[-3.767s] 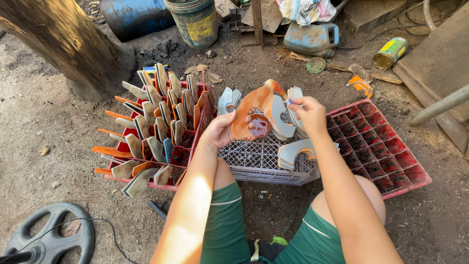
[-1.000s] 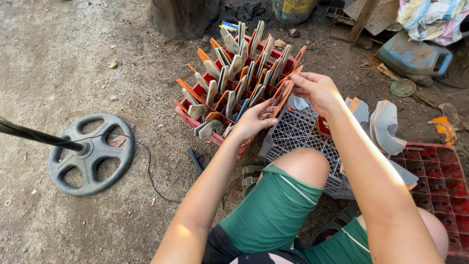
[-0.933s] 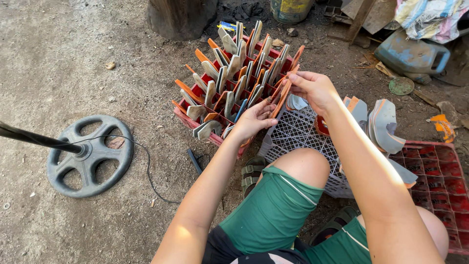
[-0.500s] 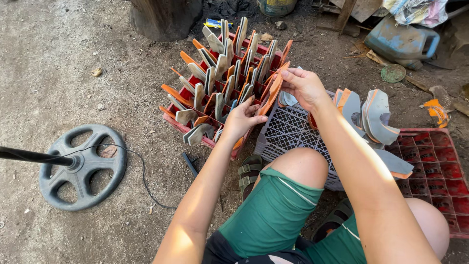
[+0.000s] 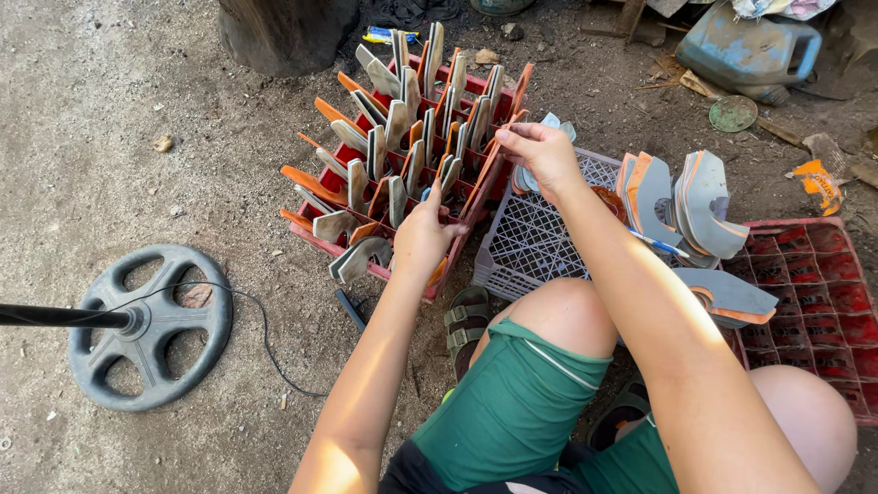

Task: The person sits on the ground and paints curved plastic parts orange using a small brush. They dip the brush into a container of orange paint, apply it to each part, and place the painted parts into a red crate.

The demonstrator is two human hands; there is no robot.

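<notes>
On the dirt ground in front of the seated person stands a red compartment crate [image 5: 315, 240], filled with upright curved shoe-sole pieces [image 5: 395, 128] in grey and orange. The left hand [image 5: 422, 240] rests at the near edge of this crate, fingers partly curled and index finger raised toward a grey piece; whether it grips anything cannot be told. The right hand [image 5: 541, 154] is at the right edge of the crate, fingers pinched closed on a thin orange piece [image 5: 508, 123] standing at the crate's rim. Just right of the crate, touching it, sits a grey lattice crate [image 5: 540, 247]. Further right of the crate lies a stack of grey-and-orange curved pieces [image 5: 695, 201], partly over a second red crate [image 5: 823, 284]. Left of the crate, well apart, a round grey stand base [image 5: 151, 325] lies on the ground with a black pole and thin cable. Beyond the crate, a blue jug [image 5: 745, 50] lies on its side.
</notes>
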